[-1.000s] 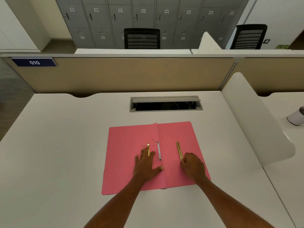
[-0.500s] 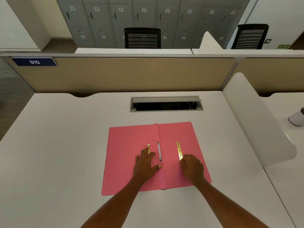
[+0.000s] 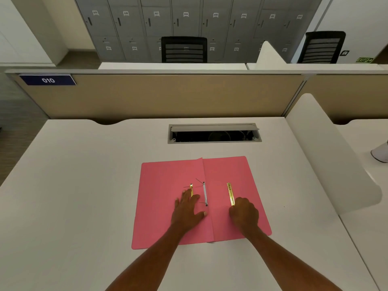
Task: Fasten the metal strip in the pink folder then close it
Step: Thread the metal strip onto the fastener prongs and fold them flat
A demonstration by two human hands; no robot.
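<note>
Folder: pink folder (image 3: pixel 168 206) lies open on the white worktop (image 3: pixel 84 185), as a second ago.
Strip: gold metal strip (image 3: pixel 230 193) on the right leaf, unmoved.
Right hand (image 3: pixel 243 213): curled, fingertips at the strip's near end, no lift since before.
Left hand (image 3: pixel 188 211): spread flat, still pressing the left leaf over a second gold piece (image 3: pixel 191 190) beside the spine.

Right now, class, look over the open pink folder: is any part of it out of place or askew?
Yes. One gold strip lies loose on the right half of the folder, away from the fastener bar at the fold, its near end at the right hand. Thin prongs splay out from the bar unbent. The left hand partly covers another gold piece.
</note>
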